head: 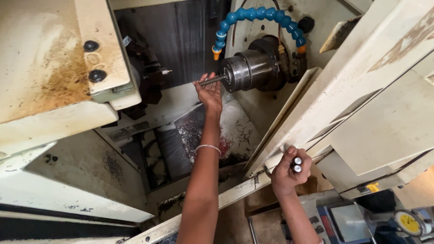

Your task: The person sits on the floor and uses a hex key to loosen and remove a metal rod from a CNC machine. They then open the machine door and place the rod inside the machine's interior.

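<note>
**Lathe bay, door open**

Cream lathe housing (54,68), stained. Near: right hand (291,169) fisted round two rods (296,164) at the door edge. Farther in: left hand (210,92) pinching a rod (212,81) seated in the chuck (246,70), under a blue coolant hose (260,16).

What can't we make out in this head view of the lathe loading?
- Rod: its far end is inside the chuck; its near end is covered by the left hand, so its length is unknown.
- Right hand: two rod ends show; the fist hides the rest.
- Dial gauge: too small to read and partly cut off by the bottom edge.
- Turret: in shadow, partly behind the door panel.
</note>
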